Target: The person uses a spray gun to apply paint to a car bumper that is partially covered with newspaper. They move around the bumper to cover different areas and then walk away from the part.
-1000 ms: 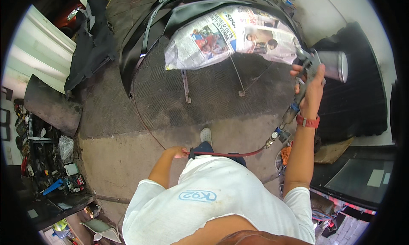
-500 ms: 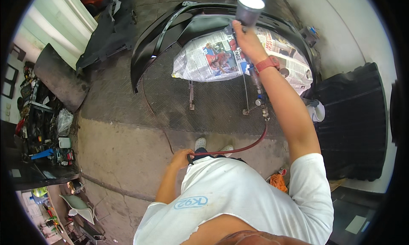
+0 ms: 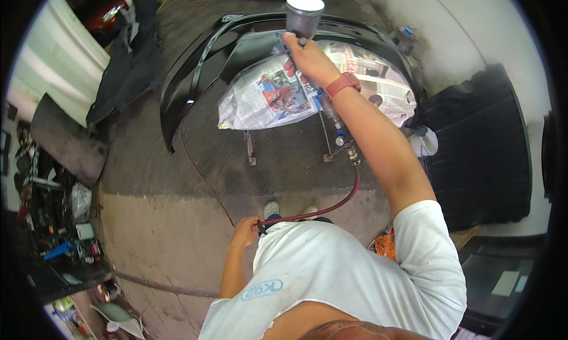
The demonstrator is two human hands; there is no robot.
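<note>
While the right hand's (image 3: 309, 59) fingers close around the grip of a gravity-feed spray gun (image 3: 303, 28), its smooth, cylindrical cup (image 3: 305, 14) standing just beyond them, crinkled newspaper (image 3: 266, 100) spreads to either side, lying against a glossy, curved black car bumper (image 3: 180, 97). Nearer the body, the left hand's (image 3: 244, 231) fingers curl around a supple dark-red hose (image 3: 338, 207), which bows from them toward metal fittings (image 3: 353, 155) below the right fingers.
</note>
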